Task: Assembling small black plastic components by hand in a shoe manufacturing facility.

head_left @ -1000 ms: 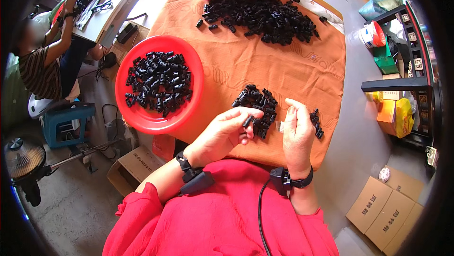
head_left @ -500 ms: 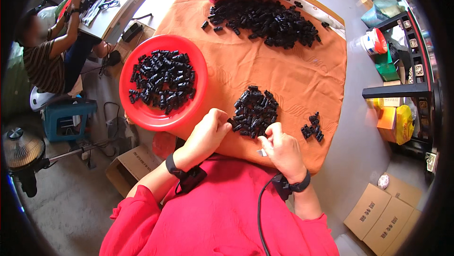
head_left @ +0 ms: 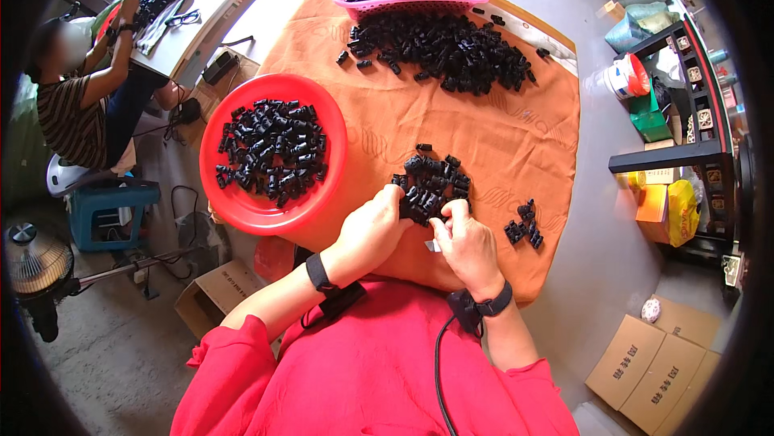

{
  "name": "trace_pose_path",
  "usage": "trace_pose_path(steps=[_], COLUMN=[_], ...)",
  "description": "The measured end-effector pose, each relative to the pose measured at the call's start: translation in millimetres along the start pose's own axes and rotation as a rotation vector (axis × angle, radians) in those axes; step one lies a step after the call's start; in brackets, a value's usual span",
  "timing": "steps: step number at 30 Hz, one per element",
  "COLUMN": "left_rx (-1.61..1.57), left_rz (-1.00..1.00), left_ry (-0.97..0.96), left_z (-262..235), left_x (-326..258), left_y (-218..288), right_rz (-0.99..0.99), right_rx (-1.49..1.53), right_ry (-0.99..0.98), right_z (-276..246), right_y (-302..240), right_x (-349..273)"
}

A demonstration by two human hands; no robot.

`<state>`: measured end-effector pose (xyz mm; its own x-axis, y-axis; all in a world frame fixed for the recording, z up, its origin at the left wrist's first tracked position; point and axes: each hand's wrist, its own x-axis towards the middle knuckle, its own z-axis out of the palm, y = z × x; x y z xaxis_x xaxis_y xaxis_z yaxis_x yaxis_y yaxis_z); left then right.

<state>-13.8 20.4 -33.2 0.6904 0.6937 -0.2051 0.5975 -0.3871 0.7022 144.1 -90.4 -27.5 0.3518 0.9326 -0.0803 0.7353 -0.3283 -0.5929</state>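
A small pile of short black plastic parts [head_left: 427, 182] lies on the orange cloth in front of me. My left hand [head_left: 372, 230] reaches into the pile's left edge, fingers bent together; whether a part is between the fingertips is hidden. At the near right side of the pile, my right hand [head_left: 469, 247] is closed, thumb against fingers. A small flat silvery piece [head_left: 434, 247] sticks out under its thumb. Left of the pile stands a red plastic basin [head_left: 337, 158] holding many of the same parts. A little cluster of parts [head_left: 525, 225] sits to the right.
A pink basket [head_left: 411, 6] full of black parts stands at the far edge, a large heap [head_left: 451, 49] before it. A person [head_left: 76, 105] works at another table on the left. A fan [head_left: 36, 263], cartons [head_left: 645, 371] and a black shelf [head_left: 677, 158] surround the table.
My left hand has moved from beside the pile up and right onto its edge. My right hand has shifted slightly left and up. The view has tilted a little.
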Motion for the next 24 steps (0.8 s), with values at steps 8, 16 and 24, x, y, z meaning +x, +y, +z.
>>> trace_pose_path(steps=[8, 16, 24], left_rx=[-0.072, -0.002, 0.146], left_rz=[0.046, 0.180, 0.047], left_ry=[0.119, 0.372, 0.312], left_z=[-7.8, -1.1, 8.8], left_x=[9.1, 65.0, 106.5], left_y=[4.8, 15.6, 13.7], right_rz=[0.127, 0.176, 0.172], right_rx=[0.368, 0.453, 0.427], right_ry=[0.069, 0.065, 0.093], right_z=[-7.8, -20.3, -19.3], right_y=[12.4, 0.6, 3.0], right_x=[4.2, 3.3, -1.1])
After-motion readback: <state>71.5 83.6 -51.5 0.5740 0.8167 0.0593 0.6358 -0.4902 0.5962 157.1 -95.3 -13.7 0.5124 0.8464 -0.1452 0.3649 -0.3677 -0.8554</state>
